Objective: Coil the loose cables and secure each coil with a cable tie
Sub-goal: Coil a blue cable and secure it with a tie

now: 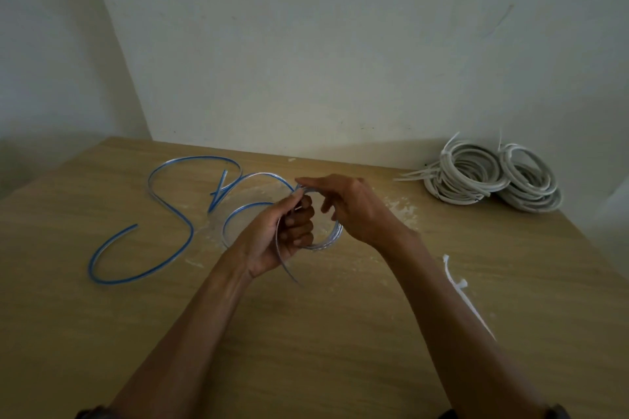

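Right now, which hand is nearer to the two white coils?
Right. The right hand is left of the white coils; the left hand, gripping the blue cable, is farther left.
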The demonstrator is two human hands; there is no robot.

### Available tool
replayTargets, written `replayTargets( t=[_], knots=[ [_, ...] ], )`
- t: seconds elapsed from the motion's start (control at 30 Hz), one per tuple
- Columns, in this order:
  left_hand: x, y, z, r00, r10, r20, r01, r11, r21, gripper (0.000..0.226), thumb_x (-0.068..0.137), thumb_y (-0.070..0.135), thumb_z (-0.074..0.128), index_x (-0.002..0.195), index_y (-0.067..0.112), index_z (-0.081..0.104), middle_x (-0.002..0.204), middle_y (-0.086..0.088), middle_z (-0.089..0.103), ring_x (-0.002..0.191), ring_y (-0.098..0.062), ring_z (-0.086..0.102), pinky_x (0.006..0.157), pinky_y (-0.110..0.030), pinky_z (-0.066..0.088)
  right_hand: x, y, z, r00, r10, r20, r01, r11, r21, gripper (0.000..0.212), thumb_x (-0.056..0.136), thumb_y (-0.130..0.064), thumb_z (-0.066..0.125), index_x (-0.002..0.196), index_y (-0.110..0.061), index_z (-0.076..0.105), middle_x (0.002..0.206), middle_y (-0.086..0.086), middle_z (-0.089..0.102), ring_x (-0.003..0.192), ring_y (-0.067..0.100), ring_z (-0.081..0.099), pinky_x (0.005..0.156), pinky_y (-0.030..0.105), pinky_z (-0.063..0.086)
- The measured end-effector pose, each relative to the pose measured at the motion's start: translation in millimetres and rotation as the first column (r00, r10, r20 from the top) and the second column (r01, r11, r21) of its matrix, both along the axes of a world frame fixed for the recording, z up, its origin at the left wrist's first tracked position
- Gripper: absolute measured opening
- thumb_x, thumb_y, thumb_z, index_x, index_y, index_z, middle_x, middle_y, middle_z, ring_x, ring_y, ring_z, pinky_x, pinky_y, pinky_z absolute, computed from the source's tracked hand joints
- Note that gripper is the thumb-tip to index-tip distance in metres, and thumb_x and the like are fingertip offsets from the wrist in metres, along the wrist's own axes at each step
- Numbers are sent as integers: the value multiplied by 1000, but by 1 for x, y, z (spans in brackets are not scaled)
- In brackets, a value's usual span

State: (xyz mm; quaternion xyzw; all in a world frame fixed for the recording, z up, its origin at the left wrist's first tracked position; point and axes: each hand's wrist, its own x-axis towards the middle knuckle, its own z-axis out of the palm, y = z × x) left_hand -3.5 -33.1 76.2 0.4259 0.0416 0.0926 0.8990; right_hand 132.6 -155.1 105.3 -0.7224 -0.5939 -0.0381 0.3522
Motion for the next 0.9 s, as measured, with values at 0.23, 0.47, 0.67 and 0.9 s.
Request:
replayTargets(
  t=[0.23, 0.47, 0.67, 0.9],
  knots=[
    [6, -7, 7, 905, 374, -205, -338, 922, 187, 57, 104, 62, 29, 69, 19, 45, 51, 6, 19, 40, -10, 13, 38, -21, 14, -30, 15, -15, 942, -50, -331, 102, 985, 142, 32, 108, -21, 43, 132, -13, 62, 92, -14, 62, 75, -8, 57, 69, 13, 43],
    [15, -19, 4, 853, 516, -81, -368, 705, 606, 38, 107, 28, 29, 75, 14, 46, 50, 5, 29, 43, -14, 22, 40, -24, 22, -37, 16, -13, 909, -166, -383, 247, 953, 173, 29, 101, -37, 60, 93, -12, 73, 72, -15, 63, 59, -7, 57, 58, 10, 40],
    [38, -30, -6, 840, 535, 87, -418, 538, 732, 19, 104, 15, 32, 102, 13, 50, 55, 1, 42, 44, -14, 34, 42, -27, 28, -27, -9, -19, 854, -272, -443, 363, 922, 134, 30, 98, -35, 64, 81, -13, 53, 68, -10, 54, 58, -4, 51, 54, 9, 38],
    [71, -82, -5, 873, 460, -163, -324, 796, 511, 51, 110, 39, 33, 71, 12, 50, 48, 3, 40, 43, -15, 40, 48, -26, 38, 13, -45, -18, 596, -273, -755, 582, 794, 173, 25, 93, -27, 67, 76, -21, 50, 69, 4, 55, 64, 19, 51, 59, 35, 44]
  ],
)
